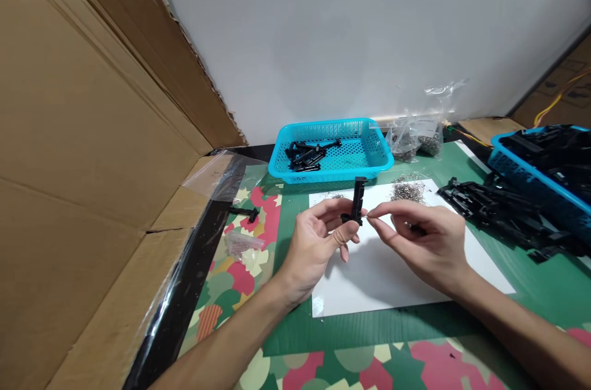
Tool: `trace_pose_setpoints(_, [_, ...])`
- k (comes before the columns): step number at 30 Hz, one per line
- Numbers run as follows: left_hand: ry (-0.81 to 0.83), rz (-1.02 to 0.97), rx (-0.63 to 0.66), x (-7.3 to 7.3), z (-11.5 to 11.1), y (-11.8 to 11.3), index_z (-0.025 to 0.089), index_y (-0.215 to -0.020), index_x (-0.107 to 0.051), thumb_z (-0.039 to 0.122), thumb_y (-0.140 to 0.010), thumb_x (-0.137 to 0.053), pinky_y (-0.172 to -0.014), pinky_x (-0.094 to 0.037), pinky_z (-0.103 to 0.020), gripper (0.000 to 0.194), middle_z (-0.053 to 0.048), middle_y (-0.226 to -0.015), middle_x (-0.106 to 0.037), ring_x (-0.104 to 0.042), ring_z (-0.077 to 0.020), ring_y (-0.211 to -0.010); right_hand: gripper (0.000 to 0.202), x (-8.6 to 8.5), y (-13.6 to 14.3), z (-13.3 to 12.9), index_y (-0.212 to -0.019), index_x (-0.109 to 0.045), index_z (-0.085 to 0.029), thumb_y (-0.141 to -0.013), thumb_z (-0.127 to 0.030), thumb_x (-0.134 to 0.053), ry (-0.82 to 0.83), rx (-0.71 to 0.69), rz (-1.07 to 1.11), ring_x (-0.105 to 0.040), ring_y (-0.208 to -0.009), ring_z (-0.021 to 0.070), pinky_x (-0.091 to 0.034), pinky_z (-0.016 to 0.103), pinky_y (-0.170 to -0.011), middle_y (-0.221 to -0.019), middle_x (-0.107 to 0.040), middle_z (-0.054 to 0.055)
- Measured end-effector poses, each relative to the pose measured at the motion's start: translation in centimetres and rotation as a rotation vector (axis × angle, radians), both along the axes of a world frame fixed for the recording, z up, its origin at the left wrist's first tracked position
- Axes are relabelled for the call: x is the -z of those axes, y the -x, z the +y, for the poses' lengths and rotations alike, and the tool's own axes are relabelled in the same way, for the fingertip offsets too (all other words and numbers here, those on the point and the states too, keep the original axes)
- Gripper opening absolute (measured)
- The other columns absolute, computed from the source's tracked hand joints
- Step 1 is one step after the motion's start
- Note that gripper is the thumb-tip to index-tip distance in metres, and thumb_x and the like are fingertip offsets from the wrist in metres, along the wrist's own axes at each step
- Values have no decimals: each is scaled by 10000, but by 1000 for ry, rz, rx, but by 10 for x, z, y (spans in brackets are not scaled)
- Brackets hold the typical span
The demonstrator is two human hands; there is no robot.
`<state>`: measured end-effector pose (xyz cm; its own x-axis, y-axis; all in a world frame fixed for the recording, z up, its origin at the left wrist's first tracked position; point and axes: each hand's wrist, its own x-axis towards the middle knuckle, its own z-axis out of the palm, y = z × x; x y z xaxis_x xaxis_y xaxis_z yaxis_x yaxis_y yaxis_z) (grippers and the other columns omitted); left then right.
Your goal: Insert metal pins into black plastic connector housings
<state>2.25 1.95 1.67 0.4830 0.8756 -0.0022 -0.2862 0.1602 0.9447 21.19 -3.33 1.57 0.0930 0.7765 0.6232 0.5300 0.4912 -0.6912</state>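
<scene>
My left hand (323, 239) is closed round the lower end of a black plastic part (358, 198), holding it upright above the white sheet (360, 291). From the right, my right hand (422, 239) pinches a tiny shiny metal piece between thumb and forefinger, close against the part's lower side. Its exact shape is too small to tell. Something dark shows under the curled fingers of that hand. A pile of small metal pieces (409, 191) lies on the sheet behind my right hand, with a smaller scatter (339, 197) behind the left.
A blue basket (332, 176) at the back holds several black parts. More black parts (498, 214) are heaped at right, beside a second, full blue basket (503, 159). Plastic bags (429, 138) of metal pieces stand behind. One black part (244, 213) lies left, near cardboard walls (92, 101).
</scene>
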Motion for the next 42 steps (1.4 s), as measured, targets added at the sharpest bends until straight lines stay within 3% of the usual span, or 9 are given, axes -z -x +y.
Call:
trace_pose_setpoints(6, [20,-41,-3,-1,-1,0,144,-1058,-785,270,-792,-933,-499,-565,-177,329,-86,-965,-757,-690,-143,-734,102,-1,-1,0,-990,-777,-208,-959,-160,-692,-97,-41,-145,-322,-439,80,-305,222,-443,-518,-411,-94])
trace_pose_setpoints(14, [50,-47,-16,3,1,1,146,-1051,-787,267,-761,-955,-504,-557,-180,356,-95,-954,-784,-679,-146,-738,119,-2,-2,3,-977,-750,-212,-974,-127,-667,-187,-50,-240,-465,-397,59,-391,197,-450,-574,-671,-66])
trace_pose_setpoints(24, [71,-12,-47,-2,-1,0,144,-1045,-779,298,-726,-977,-481,-511,-176,406,-101,-968,-793,-609,-117,-679,145,-1,-4,0,-949,-762,-218,-977,-123,-656,-251,33,-333,-506,-405,80,-418,238,-479,-537,-646,-59])
trace_pose_setpoints(33, [80,-12,-26,1,-1,-1,149,-1036,-769,331,-726,-977,-441,-486,-172,415,-28,-745,-708,-596,-110,-596,158,-2,-4,2,-955,-744,-202,-954,-63,-668,-308,-26,-331,-550,-411,81,-407,244,-488,-549,-646,-61])
trace_pose_setpoints(42, [48,34,-20,-1,0,0,146,-1069,-774,365,-755,-957,-415,-484,-163,424,-21,-696,-680,-608,-118,-580,184,2,-5,3,-1001,-739,-224,-946,-60,-677,-323,-35,-359,-579,-423,85,-419,255,-492,-603,-710,-56])
